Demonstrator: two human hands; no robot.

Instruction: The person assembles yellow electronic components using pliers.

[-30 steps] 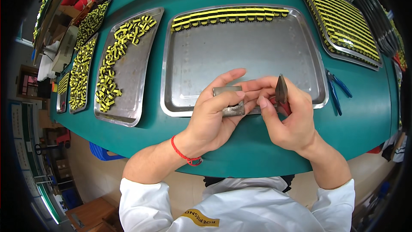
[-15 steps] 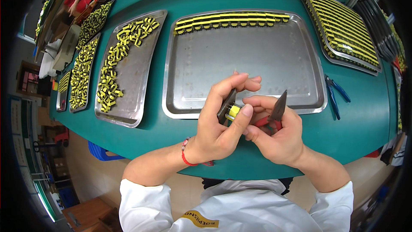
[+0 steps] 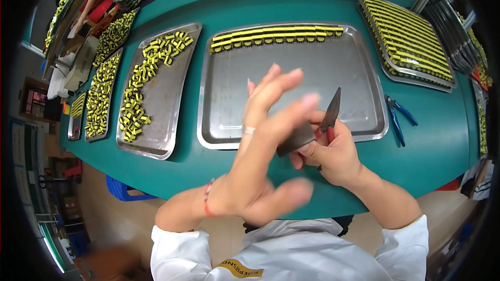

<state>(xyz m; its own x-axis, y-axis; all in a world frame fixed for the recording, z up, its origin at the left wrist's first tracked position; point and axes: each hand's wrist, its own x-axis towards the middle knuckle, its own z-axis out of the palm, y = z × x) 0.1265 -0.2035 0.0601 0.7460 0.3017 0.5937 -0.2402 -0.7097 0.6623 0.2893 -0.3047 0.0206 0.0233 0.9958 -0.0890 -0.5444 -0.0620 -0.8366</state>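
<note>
Yellow-and-black parts (image 3: 275, 35) line a silver tray (image 3: 364, 67) on the teal table (image 3: 432, 140); blue-handled pliers (image 3: 398, 115).

- White coat, sleeves pushed up above the elbows, forearms bare.
- Yellow patch with dark lettering on the coat's chest.
- Dark collar shows at the coat's neck opening.
- Left hand (image 3: 260, 145): thin red cord bracelet at the wrist, pale band around one finger, no glove.
- Right hand (image 3: 333, 151): bare, no glove, nothing worn at the wrist.
</note>
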